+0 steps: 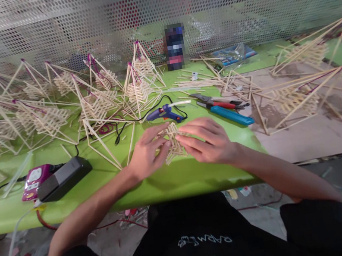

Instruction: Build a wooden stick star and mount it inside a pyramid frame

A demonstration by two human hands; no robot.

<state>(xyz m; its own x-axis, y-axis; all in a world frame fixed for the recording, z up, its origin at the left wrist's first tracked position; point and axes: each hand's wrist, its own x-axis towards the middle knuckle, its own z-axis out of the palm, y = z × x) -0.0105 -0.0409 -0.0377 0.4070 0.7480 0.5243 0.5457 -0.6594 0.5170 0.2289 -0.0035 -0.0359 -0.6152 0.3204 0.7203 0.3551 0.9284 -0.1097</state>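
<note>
Between my two hands, close to the table's front edge, is a small stacked lattice of wooden sticks [174,138]. My left hand [149,152] grips its left side, thumb toward me and fingers over the far side. From the right, the fingertips of my right hand [207,140] pinch the lattice. Parts of it are hidden behind my fingers. Just beyond my hands lies a blue glue gun [165,112] with a pale glue stick poking out of its back. Right of it rest pruning shears [215,102] and a cutter with a teal handle [232,115].
Several stick frames with purple-tied tops [136,88] crowd the left and back. More frames [297,98] lie on a board [279,149] at right. Loose sticks [196,82] lie behind the tools. A purple power strip [37,181] with a black adapter [64,178] sits front left.
</note>
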